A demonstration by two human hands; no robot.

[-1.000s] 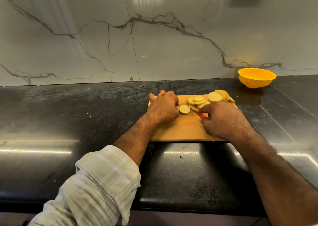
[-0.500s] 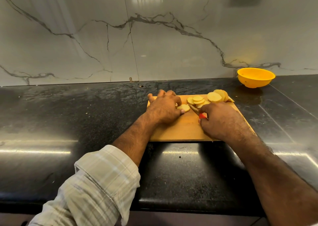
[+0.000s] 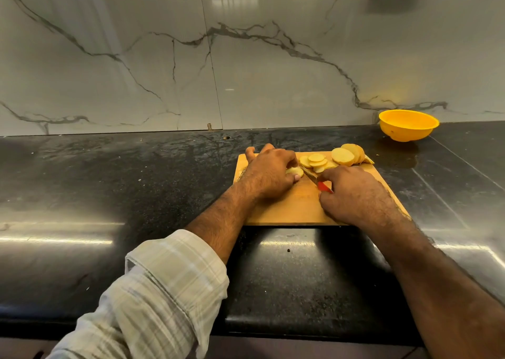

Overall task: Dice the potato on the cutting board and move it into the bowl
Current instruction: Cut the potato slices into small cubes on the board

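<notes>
Black counter [image 3: 109, 183], marble wall [image 3: 136, 57], left hand [image 3: 269, 174] pinching potato slice [image 3: 295, 171], right hand [image 3: 355, 194] gripping knife [image 3: 324, 187]

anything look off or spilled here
Nothing spilled. The potato slices all lie on the cutting board. The board sits skewed to the counter edge, and the yellow bowl stands far off, empty as far as visible.

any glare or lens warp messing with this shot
Head view: bright streaks of glare lie on the black countertop and a soft reflection on the wall tile; wide-angle bending curves the counter's back edge; the cutting board and potato slices stay sharp.
</notes>
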